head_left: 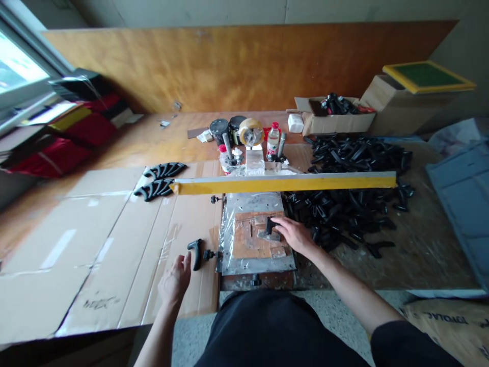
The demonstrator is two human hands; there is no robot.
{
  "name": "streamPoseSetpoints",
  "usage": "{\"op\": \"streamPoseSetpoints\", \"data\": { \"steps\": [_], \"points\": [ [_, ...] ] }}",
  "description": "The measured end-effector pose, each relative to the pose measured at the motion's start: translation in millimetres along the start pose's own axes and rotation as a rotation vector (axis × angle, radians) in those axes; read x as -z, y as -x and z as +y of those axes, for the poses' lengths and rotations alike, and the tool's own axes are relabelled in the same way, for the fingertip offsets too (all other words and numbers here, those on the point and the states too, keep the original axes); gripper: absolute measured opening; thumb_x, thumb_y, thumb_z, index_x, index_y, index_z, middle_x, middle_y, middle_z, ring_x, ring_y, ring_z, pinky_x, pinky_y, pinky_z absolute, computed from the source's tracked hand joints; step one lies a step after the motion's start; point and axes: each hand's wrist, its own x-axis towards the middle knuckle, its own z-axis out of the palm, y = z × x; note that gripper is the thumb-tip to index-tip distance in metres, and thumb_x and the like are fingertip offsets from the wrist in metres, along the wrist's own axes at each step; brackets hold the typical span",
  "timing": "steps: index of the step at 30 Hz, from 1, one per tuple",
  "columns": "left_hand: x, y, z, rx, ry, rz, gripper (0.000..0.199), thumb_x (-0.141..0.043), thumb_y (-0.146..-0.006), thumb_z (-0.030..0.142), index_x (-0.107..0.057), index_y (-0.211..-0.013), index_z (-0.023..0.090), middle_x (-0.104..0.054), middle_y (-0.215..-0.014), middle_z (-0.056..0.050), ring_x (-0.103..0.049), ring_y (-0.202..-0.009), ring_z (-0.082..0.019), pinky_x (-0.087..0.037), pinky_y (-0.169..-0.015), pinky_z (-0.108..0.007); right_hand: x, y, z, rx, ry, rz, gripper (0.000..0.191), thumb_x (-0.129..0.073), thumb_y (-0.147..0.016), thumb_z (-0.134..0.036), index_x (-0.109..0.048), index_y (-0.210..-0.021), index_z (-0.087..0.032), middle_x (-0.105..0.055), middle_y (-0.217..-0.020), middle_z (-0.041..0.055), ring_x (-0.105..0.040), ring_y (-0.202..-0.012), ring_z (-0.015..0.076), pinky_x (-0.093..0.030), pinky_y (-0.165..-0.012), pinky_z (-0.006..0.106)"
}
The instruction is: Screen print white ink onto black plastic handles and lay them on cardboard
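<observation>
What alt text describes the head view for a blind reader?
A person's right-hand grip is at a small black part over a wooden board; the left-hand grip is near a handle-shaped black part on cardboard. Many black parts lie heaped at right.

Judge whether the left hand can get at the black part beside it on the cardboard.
Probably yes: the left hand is close beside the black part, with nothing visible between them on the cardboard.
</observation>
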Motion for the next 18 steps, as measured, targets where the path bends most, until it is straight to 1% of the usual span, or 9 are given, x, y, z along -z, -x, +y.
{"op": "streamPoseSetpoints", "data": {
  "steps": [2, 4, 7, 9, 11, 13, 15, 16, 18],
  "points": [
    [13.2, -2.6, 11.6, -0.020, 0.031, 0.060, 0.055, -0.019, -0.094, 0.059, -0.059, -0.085, 0.023, -0.067, -0.076, -0.008, -0.061, -0.069, -0.023, -0.029, -0.056, -0.029, -16.6, -12.8, -16.2, 0.124, 0.207, -0.143, 0.039, -0.041, -0.096, -0.020, -0.057, -0.129, -0.034, -0.065, -0.107, 0.0024, -0.063, -0.090, 0.0149, -0.048, -0.079, 0.025],
    [27.9, -6.7, 26.1, -0.051, 0.104, 0.105, 0.051, -0.022, -0.095, 0.055, -0.059, -0.083, 0.022, -0.066, -0.076, -0.007, -0.059, -0.069, -0.021, -0.029, -0.057, -0.028, -25.8, -22.0, -24.6, 0.210, 0.391, -0.218, 0.044, -0.040, -0.095, -0.016, -0.057, -0.131, -0.037, -0.063, -0.101, 0.0033, -0.061, -0.087, 0.0154, -0.046, -0.074, 0.024],
    [56.1, -12.1, 54.5, -0.133, 0.305, 0.175, 0.046, -0.028, -0.095, 0.052, -0.061, -0.087, 0.022, -0.064, -0.076, -0.005, -0.057, -0.069, -0.018, -0.033, -0.060, -0.027, -27.3, -28.7, -29.1, 0.292, 0.528, -0.216, 0.042, -0.041, -0.095, -0.015, -0.060, -0.129, -0.030, -0.062, -0.101, 0.0077, -0.056, -0.097, 0.0207, -0.046, -0.080, 0.030],
    [80.5, -13.1, 79.5, -0.228, 0.516, 0.217, 0.043, -0.031, -0.095, 0.051, -0.062, -0.092, 0.022, -0.061, -0.071, -0.002, -0.055, -0.066, -0.015, -0.036, -0.062, -0.025, -26.3, -30.6, -30.6, 0.314, 0.525, -0.187, 0.037, -0.042, -0.094, -0.016, -0.064, -0.123, -0.024, -0.063, -0.102, 0.0101, -0.054, -0.102, 0.0232, -0.046, -0.085, 0.035],
    [108.2, -11.6, 109.8, -0.334, 0.798, 0.238, 0.042, -0.033, -0.094, 0.053, -0.062, -0.100, 0.022, -0.055, -0.065, 0.002, -0.051, -0.059, -0.012, -0.039, -0.060, -0.023, -29.5, -32.8, -32.1, 0.332, 0.458, -0.141, 0.035, -0.044, -0.094, -0.018, -0.063, -0.123, -0.021, -0.063, -0.112, 0.0115, -0.053, -0.110, 0.0239, -0.044, -0.093, 0.038],
    [135.1, -7.9, 142.3, -0.417, 1.118, 0.222, 0.046, -0.034, -0.093, 0.056, -0.060, -0.105, 0.020, -0.053, -0.063, 0.003, -0.047, -0.053, -0.010, -0.038, -0.053, -0.021, -38.3, -35.2, -33.5, 0.379, 0.374, -0.109, 0.039, -0.049, -0.094, -0.024, -0.056, -0.132, -0.019, -0.056, -0.132, 0.0131, -0.046, -0.125, 0.0250, -0.039, -0.104, 0.042],
    [156.4, -2.8, 171.4, -0.488, 1.364, 0.122, 0.053, -0.031, -0.092, 0.060, -0.061, -0.095, 0.016, -0.053, -0.061, 0.002, -0.045, -0.049, -0.009, -0.037, -0.047, -0.021, -49.2, -35.6, -34.1, 0.465, 0.315, -0.136, 0.051, -0.054, -0.092, -0.034, -0.048, -0.139, -0.014, -0.046, -0.144, 0.0154, -0.037, -0.136, 0.0269, -0.031, -0.112, 0.047],
    [163.5, 0.1, 182.5, -0.519, 1.443, 0.061, 0.056, -0.030, -0.092, 0.061, -0.062, -0.089, 0.015, -0.053, -0.060, 0.001, -0.044, -0.048, -0.009, -0.036, -0.045, -0.021, -53.1, -34.4, -33.6, 0.509, 0.293, -0.168, 0.053, -0.056, -0.091, -0.038, -0.049, -0.138, -0.012, -0.045, -0.145, 0.0160, -0.036, -0.137, 0.0278, -0.029, -0.113, 0.049],
    [169.8, 6.2, 194.5, -0.548, 1.519, -0.022, 0.058, -0.030, -0.091, 0.062, -0.063, -0.085, 0.014, -0.053, -0.059, 0.000, -0.044, -0.047, -0.009, -0.036, -0.044, -0.020, -52.6, -28.2, -29.6, 0.586, 0.235, -0.239, 0.041, -0.057, -0.091, -0.039, -0.063, -0.123, -0.015, -0.056, -0.136, 0.0122, -0.043, -0.133, 0.0271, -0.028, -0.114, 0.050]
  ]
}}
